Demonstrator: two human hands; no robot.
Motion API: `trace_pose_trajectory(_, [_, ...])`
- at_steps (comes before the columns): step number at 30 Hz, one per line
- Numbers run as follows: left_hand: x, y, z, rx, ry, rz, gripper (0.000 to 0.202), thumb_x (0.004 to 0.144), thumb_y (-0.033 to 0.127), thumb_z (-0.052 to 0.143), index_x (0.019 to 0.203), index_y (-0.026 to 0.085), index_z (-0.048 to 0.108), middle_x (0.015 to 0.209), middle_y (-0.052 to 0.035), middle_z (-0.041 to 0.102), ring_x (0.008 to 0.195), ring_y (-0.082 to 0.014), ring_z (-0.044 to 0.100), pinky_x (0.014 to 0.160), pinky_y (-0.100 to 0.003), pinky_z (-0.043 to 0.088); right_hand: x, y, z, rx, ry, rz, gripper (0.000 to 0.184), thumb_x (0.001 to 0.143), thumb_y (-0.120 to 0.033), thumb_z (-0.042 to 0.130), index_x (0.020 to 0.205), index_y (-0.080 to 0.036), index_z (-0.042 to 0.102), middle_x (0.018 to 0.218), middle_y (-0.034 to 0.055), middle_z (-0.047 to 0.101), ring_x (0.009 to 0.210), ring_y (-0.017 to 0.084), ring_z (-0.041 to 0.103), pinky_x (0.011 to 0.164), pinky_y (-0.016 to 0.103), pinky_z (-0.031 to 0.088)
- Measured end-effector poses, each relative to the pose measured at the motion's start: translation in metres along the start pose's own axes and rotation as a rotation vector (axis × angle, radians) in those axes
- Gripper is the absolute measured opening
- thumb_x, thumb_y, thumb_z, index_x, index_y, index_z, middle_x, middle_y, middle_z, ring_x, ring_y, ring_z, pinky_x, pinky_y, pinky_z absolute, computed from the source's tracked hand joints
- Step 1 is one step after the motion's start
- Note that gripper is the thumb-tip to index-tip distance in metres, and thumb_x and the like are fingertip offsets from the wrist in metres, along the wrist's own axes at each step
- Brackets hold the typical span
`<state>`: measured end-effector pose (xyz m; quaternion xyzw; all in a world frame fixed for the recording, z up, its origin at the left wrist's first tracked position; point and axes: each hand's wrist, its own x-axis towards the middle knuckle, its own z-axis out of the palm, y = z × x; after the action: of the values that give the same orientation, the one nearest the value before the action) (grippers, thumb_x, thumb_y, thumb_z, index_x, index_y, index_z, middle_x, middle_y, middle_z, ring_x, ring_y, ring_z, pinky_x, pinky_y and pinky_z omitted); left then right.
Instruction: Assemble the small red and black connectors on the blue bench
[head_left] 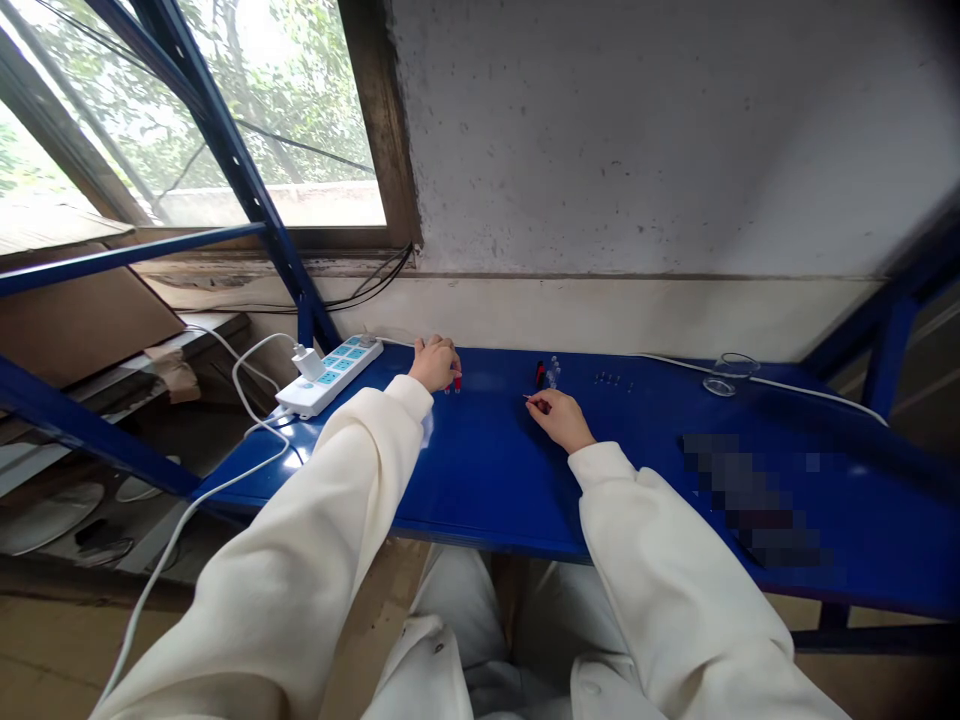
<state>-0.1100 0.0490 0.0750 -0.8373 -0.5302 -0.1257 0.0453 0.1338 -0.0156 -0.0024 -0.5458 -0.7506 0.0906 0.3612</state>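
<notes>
Right of the white plastic power strip [330, 376], left hand [435, 362] curls shut on tiny red caps [456, 383], right hand [561, 420] pinches a thin reddish pin [529, 398], probably featherlight, so grip mid-shaft.

- we read no text, label, brand, number or sign anywhere in this view.
- power strip [330, 378], white with blue sockets, on the blue table [487, 470]: any print on its face is too small for us to tell.
- small red pieces [454, 383] at the fingers of the left hand [435, 362]: too small to show us any marking.
- thin stick [529, 398] pinched in the right hand [559, 418]: no lettering that we can make out.
- pixelated patch [757, 500] on the table's right part: blurred, nothing legible.
</notes>
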Motion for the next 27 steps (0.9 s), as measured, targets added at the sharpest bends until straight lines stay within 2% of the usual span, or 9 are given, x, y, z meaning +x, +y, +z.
trace_pose_trajectory(27, [-0.0026,-0.0006,-0.002,0.001,-0.014,-0.021,0.009,0.069,0.022,0.059,0.069,0.017,0.066,0.097,-0.0091,0.057,0.1,-0.0281,0.04,0.086,-0.046,0.022,0.0006,0.0051,0.0024,0.001,0.003,-0.006,0.019,0.077,-0.029,0.047,0.075,-0.019,0.063,0.067,0.0018,0.058,0.059,0.013,0.05,0.056,0.024,0.038])
